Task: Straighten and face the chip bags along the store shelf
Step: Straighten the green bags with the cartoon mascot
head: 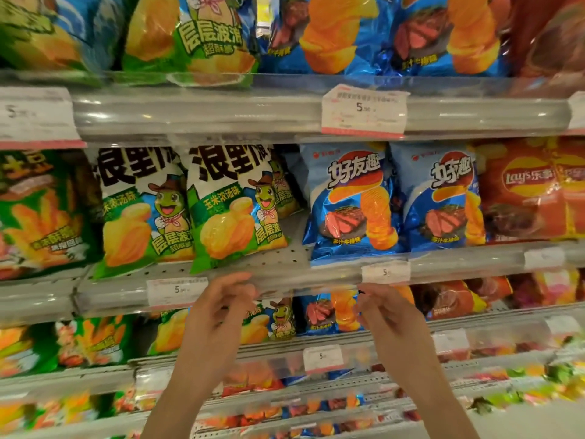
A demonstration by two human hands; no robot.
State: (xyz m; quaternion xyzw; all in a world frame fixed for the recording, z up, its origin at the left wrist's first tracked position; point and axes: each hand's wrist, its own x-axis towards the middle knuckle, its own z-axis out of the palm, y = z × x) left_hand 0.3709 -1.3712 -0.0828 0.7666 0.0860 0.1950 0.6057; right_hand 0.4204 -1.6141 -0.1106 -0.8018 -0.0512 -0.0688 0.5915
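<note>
- Left hand [221, 307] and right hand [384, 307]: fingers loosely curled, grasping nothing, just below clear plastic shelf rail [316, 274].
- Green crinkly corn-chip bag [234, 207] on middle shelf, leaning right, gap beside blue foil steak-chip bag [351, 201].
- Risk: rough nudge tips green bag off the front edge.
- In the way: rail, white price tag [385, 271].

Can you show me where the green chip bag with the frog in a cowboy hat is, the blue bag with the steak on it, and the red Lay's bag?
green frog bag [234, 210], head view, middle of its front.
blue steak bag [351, 204], head view, on the printed chips.
red Lay's bag [522, 191], head view, by the yellow logo.
</note>
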